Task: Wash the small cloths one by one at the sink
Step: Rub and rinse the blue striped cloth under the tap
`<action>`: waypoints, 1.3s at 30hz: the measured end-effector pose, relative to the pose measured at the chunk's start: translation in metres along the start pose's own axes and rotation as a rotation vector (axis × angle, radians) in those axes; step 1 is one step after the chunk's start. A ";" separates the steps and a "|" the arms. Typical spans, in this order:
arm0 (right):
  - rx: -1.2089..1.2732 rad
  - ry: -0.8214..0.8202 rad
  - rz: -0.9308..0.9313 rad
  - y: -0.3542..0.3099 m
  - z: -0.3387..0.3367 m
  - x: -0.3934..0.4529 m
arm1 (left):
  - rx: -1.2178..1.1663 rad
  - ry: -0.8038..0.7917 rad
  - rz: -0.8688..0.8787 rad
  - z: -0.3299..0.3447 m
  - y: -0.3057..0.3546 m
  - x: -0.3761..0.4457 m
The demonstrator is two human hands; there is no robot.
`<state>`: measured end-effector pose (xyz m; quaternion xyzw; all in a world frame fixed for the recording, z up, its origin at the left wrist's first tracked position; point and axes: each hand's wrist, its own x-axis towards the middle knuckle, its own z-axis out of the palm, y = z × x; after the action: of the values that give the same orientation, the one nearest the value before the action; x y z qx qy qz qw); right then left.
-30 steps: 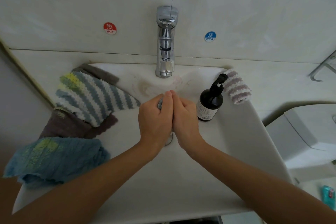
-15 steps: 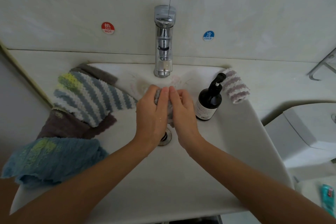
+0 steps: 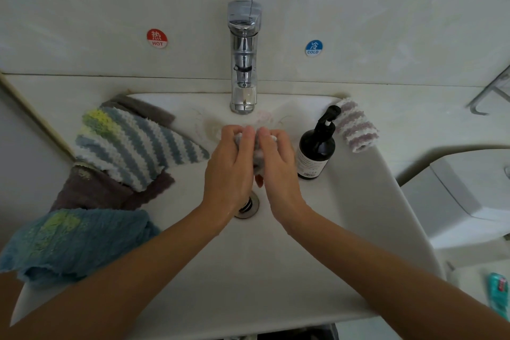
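Fingers (image 3: 245, 136) of both hands curl round a grey cloth (image 3: 259, 159).

Over the white sink (image 3: 276, 270), I hold a small pale grey cloth (image 3: 259, 159) bunched into a wad, below the chrome tap (image 3: 244, 63) and above the drain (image 3: 248, 205); only slivers of it show. A cloth striped grey-blue and white with a yellow-green corner (image 3: 132, 143) lies spread over the sink's left rim, on top of a dark brown cloth (image 3: 93, 188). Nearer me, a crumpled teal cloth with yellow-green patches (image 3: 69, 240) hangs over the same rim. A cloth striped mauve and white (image 3: 356, 127) drapes over the far right corner.
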<state>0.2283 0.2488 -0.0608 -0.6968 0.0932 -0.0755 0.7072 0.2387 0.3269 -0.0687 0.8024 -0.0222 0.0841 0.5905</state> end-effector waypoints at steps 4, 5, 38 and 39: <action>-0.035 0.019 -0.057 0.005 0.005 -0.002 | 0.012 0.031 0.077 0.000 0.004 -0.004; -0.035 0.016 -0.080 0.005 0.005 -0.003 | -0.011 0.036 0.095 0.001 0.004 -0.006; -0.210 -0.157 -0.249 -0.045 -0.045 0.001 | 0.449 -0.176 0.516 -0.067 0.036 0.008; -0.212 -0.158 -0.265 -0.049 -0.046 0.000 | 0.419 -0.167 0.510 -0.067 0.040 0.008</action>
<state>0.2189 0.2030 -0.0123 -0.7772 -0.0479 -0.1030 0.6188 0.2339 0.3794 -0.0105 0.8789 -0.2529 0.1658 0.3688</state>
